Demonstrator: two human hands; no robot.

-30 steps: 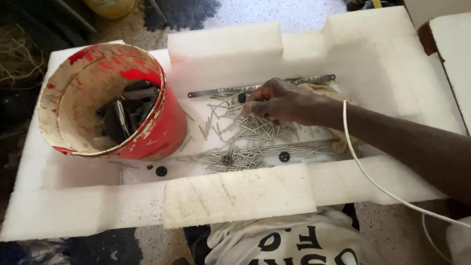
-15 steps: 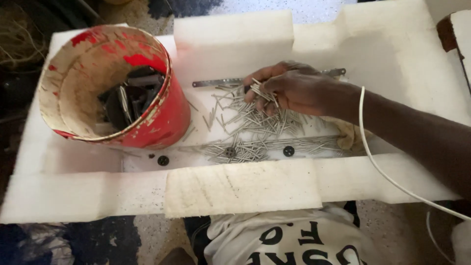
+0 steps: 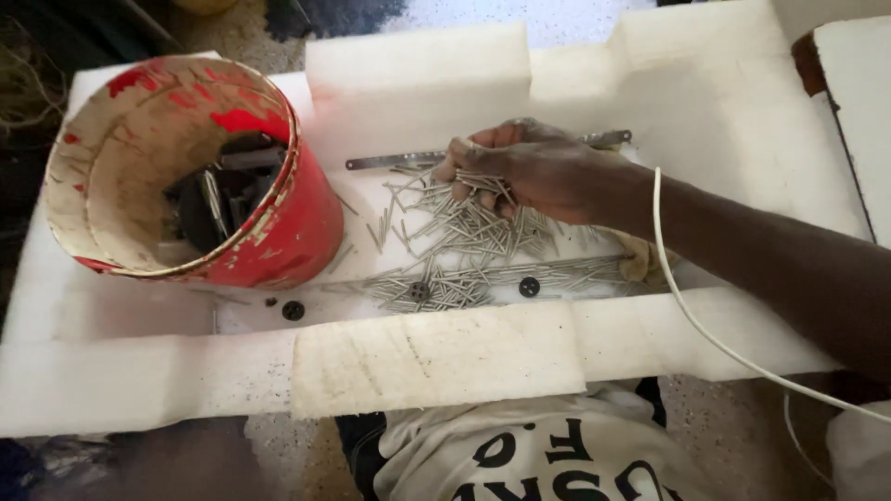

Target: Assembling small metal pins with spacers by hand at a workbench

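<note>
One hand only, our right hand (image 3: 538, 172), fingers clamped on a small bunch of nails (image 3: 483, 181) above the nail pile (image 3: 464, 250) mid-recess of the white foam tray (image 3: 418, 362). Red bucket (image 3: 278, 232) at left end; contents indistinct.

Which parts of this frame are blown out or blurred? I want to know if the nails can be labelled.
Head view: the white foam tray is overexposed, its surface detail washed out; the nails stay fairly distinct, though those in the right hand smear slightly; the red bucket interior sits in shadow; the bottom left corner is dark and blurred.
</note>
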